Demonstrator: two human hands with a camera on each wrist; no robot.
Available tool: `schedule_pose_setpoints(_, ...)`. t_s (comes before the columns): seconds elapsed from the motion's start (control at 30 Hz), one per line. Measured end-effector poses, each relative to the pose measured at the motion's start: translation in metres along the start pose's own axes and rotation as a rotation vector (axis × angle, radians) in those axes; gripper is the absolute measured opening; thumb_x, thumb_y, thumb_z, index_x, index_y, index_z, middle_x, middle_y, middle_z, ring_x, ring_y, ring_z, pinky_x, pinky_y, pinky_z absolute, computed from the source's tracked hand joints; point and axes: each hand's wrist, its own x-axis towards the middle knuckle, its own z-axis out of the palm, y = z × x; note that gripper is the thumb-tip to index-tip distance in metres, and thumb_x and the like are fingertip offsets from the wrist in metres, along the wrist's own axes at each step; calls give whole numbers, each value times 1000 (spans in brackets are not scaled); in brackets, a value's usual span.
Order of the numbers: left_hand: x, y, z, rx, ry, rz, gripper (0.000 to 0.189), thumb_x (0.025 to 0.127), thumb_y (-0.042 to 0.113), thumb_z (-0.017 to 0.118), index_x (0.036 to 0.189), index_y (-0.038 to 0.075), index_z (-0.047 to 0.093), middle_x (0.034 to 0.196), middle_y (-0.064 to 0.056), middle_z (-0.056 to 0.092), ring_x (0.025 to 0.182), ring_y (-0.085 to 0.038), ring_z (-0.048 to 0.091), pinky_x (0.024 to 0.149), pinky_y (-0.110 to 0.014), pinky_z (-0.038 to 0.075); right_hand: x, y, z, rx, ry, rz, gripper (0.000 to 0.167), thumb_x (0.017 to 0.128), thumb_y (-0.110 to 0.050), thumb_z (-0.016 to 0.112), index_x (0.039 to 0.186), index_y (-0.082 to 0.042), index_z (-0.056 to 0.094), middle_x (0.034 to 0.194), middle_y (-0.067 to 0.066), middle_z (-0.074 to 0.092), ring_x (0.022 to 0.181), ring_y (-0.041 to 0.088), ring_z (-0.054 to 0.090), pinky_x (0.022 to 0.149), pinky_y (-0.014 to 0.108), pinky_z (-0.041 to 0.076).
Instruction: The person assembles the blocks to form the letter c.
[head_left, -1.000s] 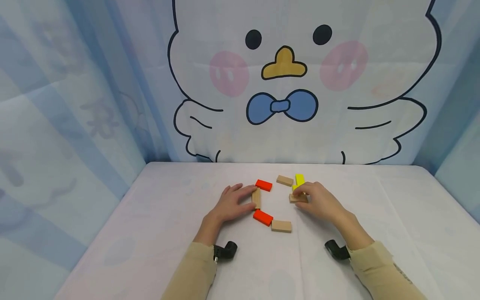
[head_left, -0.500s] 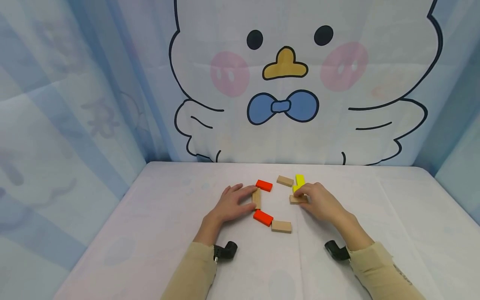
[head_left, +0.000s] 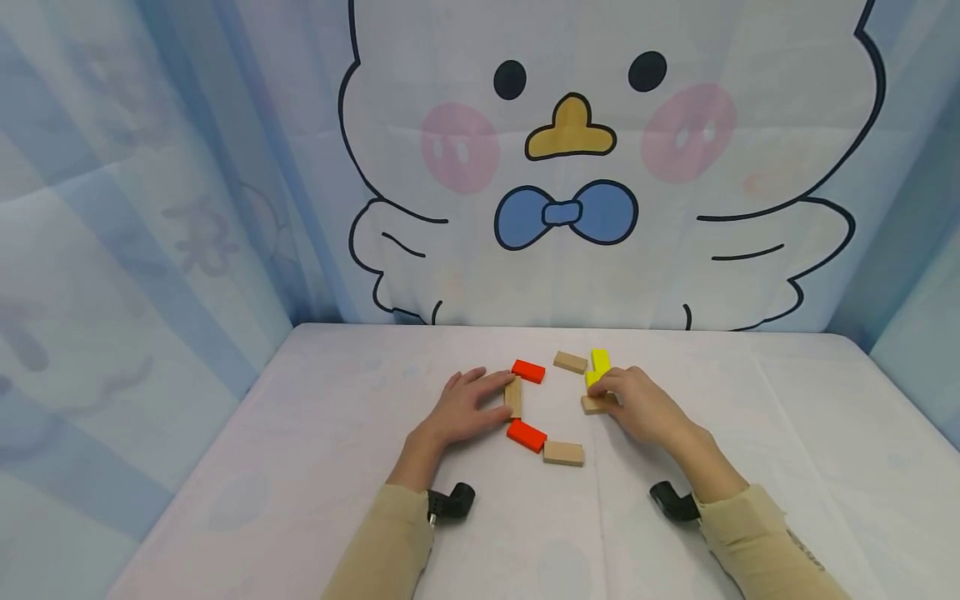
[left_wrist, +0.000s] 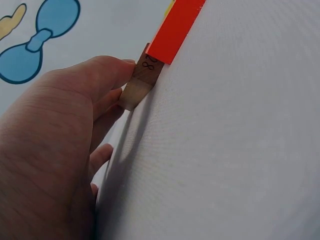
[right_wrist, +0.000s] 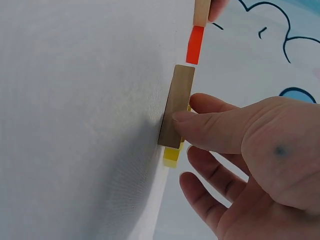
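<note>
My left hand [head_left: 468,408] pinches a plain wooden block [head_left: 513,397] lengthwise, index finger at its far end and thumb at its near end. In the left wrist view dark marks show on that wooden block [left_wrist: 145,70], which meets a red block [left_wrist: 175,32]. Thumb and index finger of my right hand [head_left: 641,404] grip another wooden block [head_left: 595,405], just in front of two yellow blocks [head_left: 600,360]. The right wrist view shows my thumb flat on the face of this wooden block [right_wrist: 177,105], while the other fingers of the right hand [right_wrist: 240,150] spread loosely behind.
One red block [head_left: 528,372] lies beyond the left-hand block and another red block [head_left: 527,435] in front of it. A wooden block [head_left: 562,453] touches the nearer red one. Farther back lies one more wooden block [head_left: 571,362]. All lie on a white-covered table [head_left: 300,467].
The right hand's wooden block has shifted slightly toward me and to the right, widening the space to the yellow blocks. My left hand and its block stay in place.
</note>
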Motion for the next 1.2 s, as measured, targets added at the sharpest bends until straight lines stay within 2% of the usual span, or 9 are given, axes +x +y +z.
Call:
schedule_pose_setpoints(0.77,-1,2,-2,2,-3,-4,57,95,39,62,149,24,53,152,1,49,148,-30,27,121,-52,6,-3,-2,-3,-1,-26,-34,18,89,3,73,104,-6,77,108,8,71,102,33,56,94,53,49)
schedule_pose_setpoints(1.2,-1,2,-1,-3,-6,-11,57,95,39,62,149,25,52,152,2,49,148,-30,26,121,-51,6,-4,-4,-4,41,-86,-62,20,87,5,73,100,-10,77,105,2,71,102,31,57,96,52,49)
